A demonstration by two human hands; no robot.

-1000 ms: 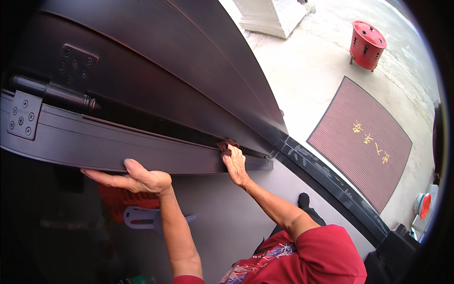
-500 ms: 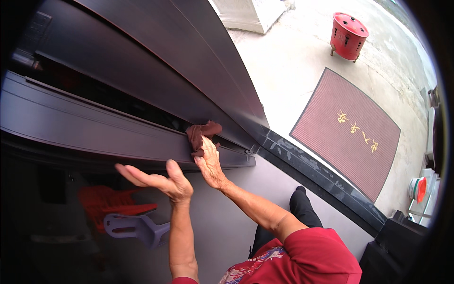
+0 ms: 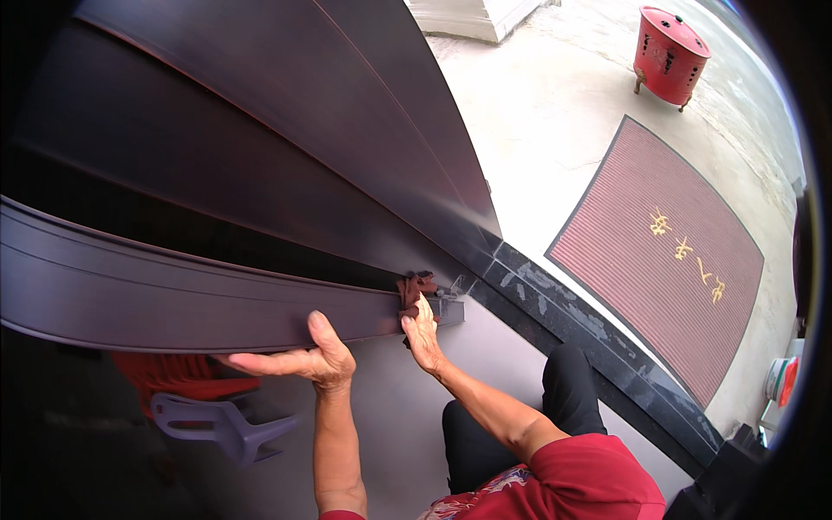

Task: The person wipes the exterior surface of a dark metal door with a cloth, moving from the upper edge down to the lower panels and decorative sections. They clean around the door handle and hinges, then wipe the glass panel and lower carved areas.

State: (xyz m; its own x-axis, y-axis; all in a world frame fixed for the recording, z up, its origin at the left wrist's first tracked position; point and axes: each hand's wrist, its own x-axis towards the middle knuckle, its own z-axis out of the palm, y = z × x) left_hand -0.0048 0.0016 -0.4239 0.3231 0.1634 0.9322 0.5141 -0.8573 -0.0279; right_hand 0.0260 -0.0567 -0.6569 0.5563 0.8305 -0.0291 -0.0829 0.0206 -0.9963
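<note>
A dark door leaf (image 3: 173, 286) crosses the left side, with a long narrow gap between it and another dark panel (image 3: 251, 78) beyond. My right hand (image 3: 422, 336) presses a crumpled brown cloth (image 3: 416, 293) against the near leaf's edge, close to its lower end by the threshold. The fingers are bent over the cloth and partly hidden. My left hand (image 3: 314, 357) is at the near side of the same leaf, thumb up and fingers stretched out. Nothing is in it; whether it touches the leaf is hard to tell.
A black stone threshold (image 3: 598, 373) with pale smears runs diagonally to the right. Beyond it lie a maroon ribbed mat (image 3: 659, 269) and a red footed metal drum (image 3: 672, 56). Below the leaf stand a purple plastic chair (image 3: 234, 425) and a red chair (image 3: 178, 373).
My right hand and the cloth have slid right and down along the leaf toward the threshold. My left hand has come closer to the leaf. My body is bent lower, and the view has shifted.
</note>
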